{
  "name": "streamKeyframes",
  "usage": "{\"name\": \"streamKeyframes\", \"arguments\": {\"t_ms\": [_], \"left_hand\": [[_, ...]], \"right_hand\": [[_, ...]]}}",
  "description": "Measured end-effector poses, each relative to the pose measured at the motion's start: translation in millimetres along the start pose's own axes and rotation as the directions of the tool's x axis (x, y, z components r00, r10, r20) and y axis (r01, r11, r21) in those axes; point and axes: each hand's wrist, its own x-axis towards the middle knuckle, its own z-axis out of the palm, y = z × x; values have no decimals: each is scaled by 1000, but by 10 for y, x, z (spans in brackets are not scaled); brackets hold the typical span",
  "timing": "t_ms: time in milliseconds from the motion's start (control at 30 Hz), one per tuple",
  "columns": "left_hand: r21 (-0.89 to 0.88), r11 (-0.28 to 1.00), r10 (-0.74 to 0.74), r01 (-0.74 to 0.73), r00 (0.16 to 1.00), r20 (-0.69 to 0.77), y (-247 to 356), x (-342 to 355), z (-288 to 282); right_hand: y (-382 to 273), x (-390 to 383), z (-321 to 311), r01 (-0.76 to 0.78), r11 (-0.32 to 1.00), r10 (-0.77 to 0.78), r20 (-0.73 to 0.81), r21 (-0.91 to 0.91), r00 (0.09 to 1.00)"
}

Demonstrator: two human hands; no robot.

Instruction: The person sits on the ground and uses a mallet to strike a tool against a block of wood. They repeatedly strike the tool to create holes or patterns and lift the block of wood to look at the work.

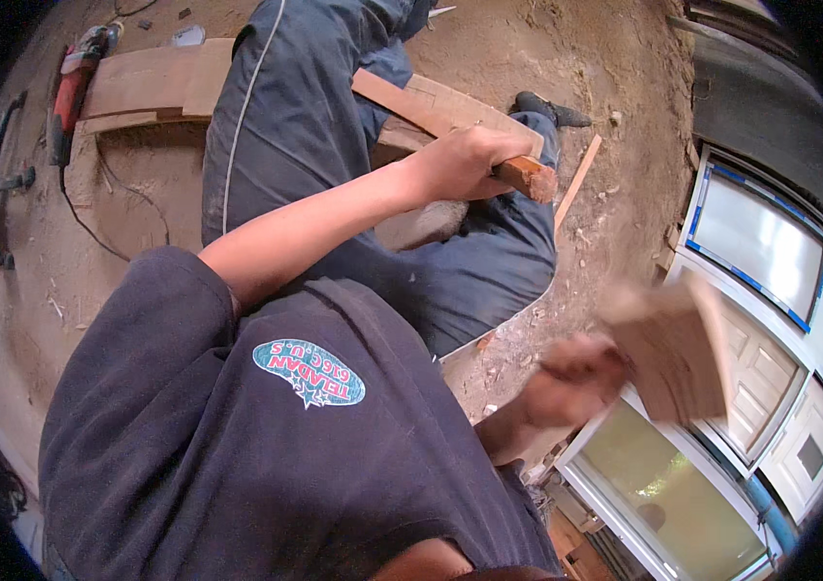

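Observation:
My left hand is closed round the wooden handle of a chisel, whose frayed butt end sticks out toward the right. Its blade is hidden behind the hand. Under and beyond that hand lies a light wooden board, with a narrow reddish-brown wood strip slanting in front of it, between my legs. At the lower right, my right hand grips a wooden mallet by its handle. Motion blurs both that hand and the mallet, which is raised well apart from the chisel.
A red and black angle grinder with a cord lies by a long board at the left. Dark metal clamps are at the far left edge. A thin wood strip lies on the dirt floor. Framed panels stand at the right.

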Motion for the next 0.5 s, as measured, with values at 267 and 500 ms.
{"name": "streamKeyframes", "arguments": {"t_ms": [267,500], "left_hand": [[-3,1000,15,-16,994,-112,71,104,60],[43,999,2,-1,1000,-5,60,63,9]], "right_hand": [[455,-57,-54,347,594,-226,264,-725,938],[-443,216,216,249,891,-144,-283,379,948]]}}
